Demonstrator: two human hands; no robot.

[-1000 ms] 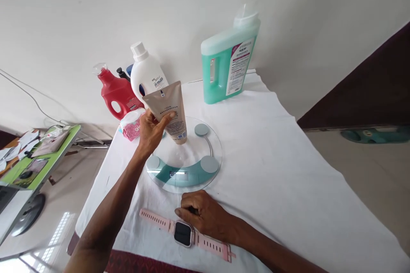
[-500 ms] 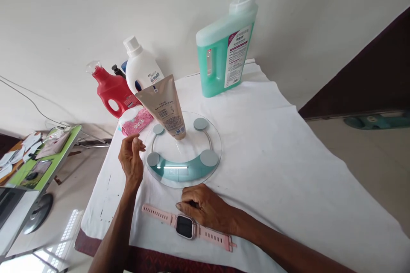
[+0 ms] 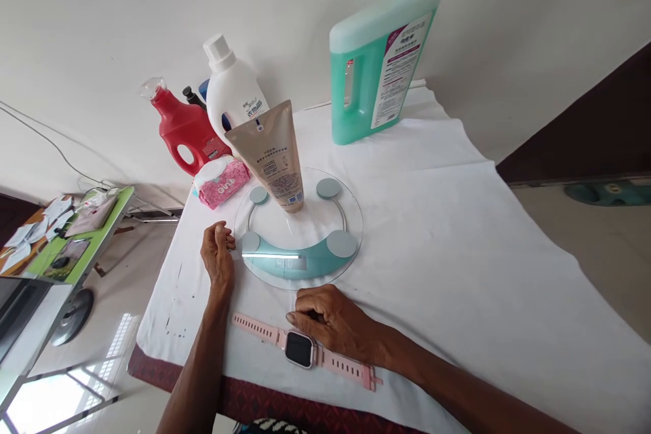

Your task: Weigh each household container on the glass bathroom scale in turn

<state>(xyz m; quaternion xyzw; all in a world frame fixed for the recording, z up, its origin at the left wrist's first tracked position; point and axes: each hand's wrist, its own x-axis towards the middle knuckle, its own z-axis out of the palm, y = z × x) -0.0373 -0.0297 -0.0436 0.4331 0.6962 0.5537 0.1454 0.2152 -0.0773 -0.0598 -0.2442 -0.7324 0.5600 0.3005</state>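
Observation:
My left hand (image 3: 218, 256) rests at the left edge of a round glass scale (image 3: 300, 270), fingers curled in and holding nothing visible. A gold squeeze tube (image 3: 274, 161) stands cap-down on the scale's glass. Faint marks show on the scale's display, too dim to read. My right hand (image 3: 338, 322) lies closed on the cloth in front of the scale, with its thumb against the bent fingers. No object shows in it. Just below it, a pink-strapped smartwatch (image 3: 299, 350) lies flat with its dark screen up.
A red jug (image 3: 186, 125), a white bottle (image 3: 237, 91) and a pink soft pack (image 3: 224, 183) stand together at the back left. A tall green bottle (image 3: 356, 91) is at the back right by the wall. White cloth (image 3: 458, 244) covers the table.
My left hand has lowered slightly towards me beside the scale, its fingers more folded. My right hand stays in place. The view has shifted a little, and faint marks now show on the display.

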